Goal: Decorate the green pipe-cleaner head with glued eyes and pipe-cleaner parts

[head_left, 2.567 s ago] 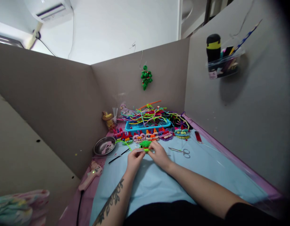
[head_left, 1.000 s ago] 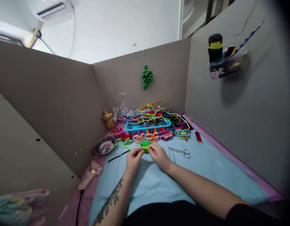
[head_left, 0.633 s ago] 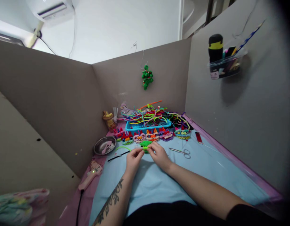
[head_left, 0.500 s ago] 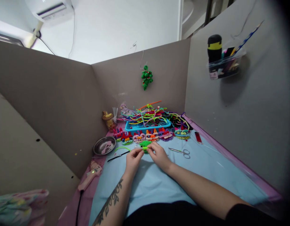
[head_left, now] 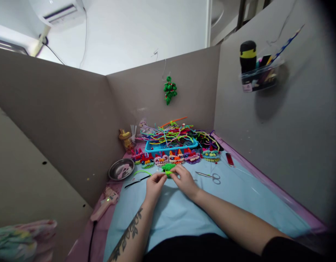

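The two grips are closing on one lime strip (head_left: 168, 173), the left hand (head_left: 155, 182) pinching toward its left end and the right hand (head_left: 185, 181) toward its right, so its long axis is running across from hand to hand, roughly parallel to the far edge of the bench (head_left: 181, 218). Just beyond it, against the right fingertips, a green fuzzy piece (head_left: 168, 166) is sitting, its exact contact with the strip being too small to tell. The piece is lying on the far side of the grip, nearer to the right hand, whose bent fingers are reaching over toward it; the left thumb and forefinger are meeting lower. Both wrists are hovering close above the bench, the left forearm rising steeply from the near edge, the right one slanting in from the near right corner. Farther out, a black stick (head_left: 137, 181) is pointing from the left hand toward the left edge, a green stem (head_left: 142, 171) is curving just beyond it, and scissors (head_left: 208, 176) are lying to the right of the right hand. A row of fuzzy figures (head_left: 176, 157) is standing in front of a blue tray (head_left: 154, 150) near the far edge, while a metal bowl (head_left: 109, 171) and a pink glue gun (head_left: 105, 207) are resting along the left edge.
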`<state>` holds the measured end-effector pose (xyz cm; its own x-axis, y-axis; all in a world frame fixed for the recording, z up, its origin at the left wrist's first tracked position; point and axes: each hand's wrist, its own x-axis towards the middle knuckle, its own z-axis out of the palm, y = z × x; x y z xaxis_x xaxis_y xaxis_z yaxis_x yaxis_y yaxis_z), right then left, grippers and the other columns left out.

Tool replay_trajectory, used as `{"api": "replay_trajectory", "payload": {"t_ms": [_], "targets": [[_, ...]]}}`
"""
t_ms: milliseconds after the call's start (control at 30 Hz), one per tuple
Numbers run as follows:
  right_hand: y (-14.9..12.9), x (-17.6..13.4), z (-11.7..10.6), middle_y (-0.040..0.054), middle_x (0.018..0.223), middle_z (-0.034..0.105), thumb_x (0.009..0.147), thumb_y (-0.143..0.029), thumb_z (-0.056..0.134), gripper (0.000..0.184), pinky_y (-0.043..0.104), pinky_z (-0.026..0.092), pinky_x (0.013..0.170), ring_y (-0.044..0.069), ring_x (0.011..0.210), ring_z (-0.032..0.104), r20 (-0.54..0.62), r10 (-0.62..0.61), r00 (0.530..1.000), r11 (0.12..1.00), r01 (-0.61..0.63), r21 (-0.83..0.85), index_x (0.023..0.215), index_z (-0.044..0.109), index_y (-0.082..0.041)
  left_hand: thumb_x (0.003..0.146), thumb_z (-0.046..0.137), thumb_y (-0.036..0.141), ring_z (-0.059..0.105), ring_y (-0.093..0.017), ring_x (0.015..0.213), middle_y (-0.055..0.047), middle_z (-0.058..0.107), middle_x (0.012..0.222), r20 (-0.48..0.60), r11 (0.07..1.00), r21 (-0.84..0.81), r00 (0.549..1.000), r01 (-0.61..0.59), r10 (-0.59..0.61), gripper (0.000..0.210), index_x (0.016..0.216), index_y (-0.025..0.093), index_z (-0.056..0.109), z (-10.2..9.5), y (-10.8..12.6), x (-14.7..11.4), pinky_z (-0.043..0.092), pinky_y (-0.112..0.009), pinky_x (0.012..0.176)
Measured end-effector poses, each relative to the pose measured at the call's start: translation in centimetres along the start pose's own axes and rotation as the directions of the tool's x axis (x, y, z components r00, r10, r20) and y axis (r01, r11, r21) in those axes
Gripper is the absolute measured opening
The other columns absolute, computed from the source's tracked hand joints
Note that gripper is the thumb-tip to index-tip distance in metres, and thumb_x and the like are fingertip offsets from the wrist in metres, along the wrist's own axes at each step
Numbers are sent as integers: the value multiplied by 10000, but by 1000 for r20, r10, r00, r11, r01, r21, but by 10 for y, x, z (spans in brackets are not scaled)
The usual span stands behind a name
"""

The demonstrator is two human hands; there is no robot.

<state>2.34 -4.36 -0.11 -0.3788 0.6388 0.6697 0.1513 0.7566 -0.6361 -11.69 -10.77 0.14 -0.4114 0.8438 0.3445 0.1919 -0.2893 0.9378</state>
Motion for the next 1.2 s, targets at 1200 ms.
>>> {"api": "replay_trajectory", "payload": {"t_ms": [1200], "targets": [[0, -2, 4, 26, 757, 507, 703, -42, 512, 176, 300, 388, 663, 197, 767, 488, -17, -48, 999, 989, 45, -140, 700, 464, -211, 585, 756, 311, 596, -136, 544, -17, 673, 625, -32, 997, -2, 996, 82, -82, 230, 716, 144, 668, 3, -2, -2, 458, -235, 539]]}}
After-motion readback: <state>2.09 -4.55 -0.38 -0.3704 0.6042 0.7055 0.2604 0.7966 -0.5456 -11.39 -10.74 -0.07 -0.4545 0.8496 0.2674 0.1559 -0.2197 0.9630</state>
